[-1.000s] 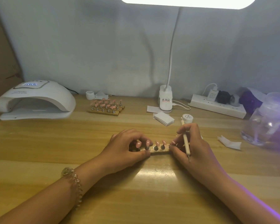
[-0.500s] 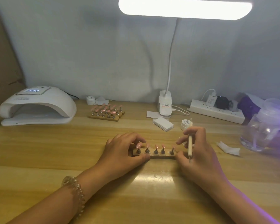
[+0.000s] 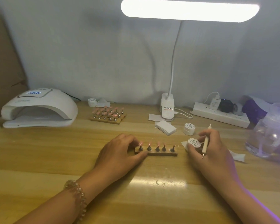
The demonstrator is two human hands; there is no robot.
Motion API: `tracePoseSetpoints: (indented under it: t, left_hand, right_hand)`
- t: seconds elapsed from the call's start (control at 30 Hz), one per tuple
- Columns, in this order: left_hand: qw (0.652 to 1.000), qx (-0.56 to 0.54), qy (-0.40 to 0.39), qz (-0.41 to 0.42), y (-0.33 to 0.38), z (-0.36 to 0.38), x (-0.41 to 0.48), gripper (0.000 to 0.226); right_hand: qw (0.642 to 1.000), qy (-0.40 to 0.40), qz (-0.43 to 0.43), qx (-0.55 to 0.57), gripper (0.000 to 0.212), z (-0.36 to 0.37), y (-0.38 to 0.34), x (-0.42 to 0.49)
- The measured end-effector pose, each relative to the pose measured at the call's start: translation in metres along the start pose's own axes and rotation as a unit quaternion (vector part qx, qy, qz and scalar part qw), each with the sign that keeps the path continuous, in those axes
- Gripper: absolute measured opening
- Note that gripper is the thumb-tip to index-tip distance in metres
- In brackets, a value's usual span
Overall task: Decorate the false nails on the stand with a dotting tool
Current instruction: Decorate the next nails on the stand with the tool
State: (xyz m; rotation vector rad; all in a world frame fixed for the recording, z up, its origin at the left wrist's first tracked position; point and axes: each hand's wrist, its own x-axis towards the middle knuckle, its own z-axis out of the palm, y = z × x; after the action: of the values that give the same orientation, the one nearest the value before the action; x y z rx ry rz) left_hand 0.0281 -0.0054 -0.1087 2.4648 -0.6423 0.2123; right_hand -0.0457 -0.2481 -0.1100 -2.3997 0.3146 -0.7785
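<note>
A small wooden stand [image 3: 162, 153] lies mid-table and carries several pink false nails [image 3: 149, 144] on metal pegs. My left hand [image 3: 118, 153] pinches the stand's left end. My right hand [image 3: 212, 152] has left the stand and sits just right of it, holding the dotting tool [image 3: 205, 143] upright between the fingers, metal tip down. The same hand's fingertips touch a small white pot with a lettered lid [image 3: 194, 142]. A second white pot [image 3: 189, 128] stands just behind it.
A white nail lamp [image 3: 39, 107] sits far left, with more stands of pink nails [image 3: 107, 114] beside it. A clip desk lamp [image 3: 167, 107], white pads [image 3: 165, 127], a power strip [image 3: 220, 117] and a clear pump bottle [image 3: 270, 135] line the back and right.
My right hand moved off the stand's right end to the right and now touches the white pot. The view tilted up, showing more of the lamp. My left hand stays on the stand.
</note>
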Motion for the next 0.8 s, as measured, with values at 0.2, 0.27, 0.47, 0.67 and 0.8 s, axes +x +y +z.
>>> tracePoseSetpoints:
  t: [0.2,0.27,0.47,0.67,0.8]
  left_hand:
    - [0.999,-0.033,0.014,-0.011,0.001,-0.004,0.002,0.032]
    - [0.999,-0.025,0.036,-0.01,0.005,-0.005,-0.001,0.04]
    - [0.981,-0.061,0.077,0.168,0.035,0.001,-0.024,0.029]
    - [0.974,-0.145,-0.001,0.173,0.029,0.008,-0.023,0.034]
    - [0.973,-0.167,-0.019,0.16,0.026,0.011,-0.021,0.037]
  right_hand:
    - [0.994,0.033,-0.058,0.082,0.038,-0.006,-0.016,-0.008]
    - [0.989,0.022,-0.091,0.115,0.037,-0.005,-0.028,-0.017]
    - [0.969,-0.047,-0.139,0.201,0.038,0.003,-0.047,-0.043]
    - [0.965,-0.085,-0.113,0.219,0.039,0.004,-0.041,-0.04]
    - [0.966,-0.107,-0.145,0.186,0.039,0.007,-0.04,-0.041]
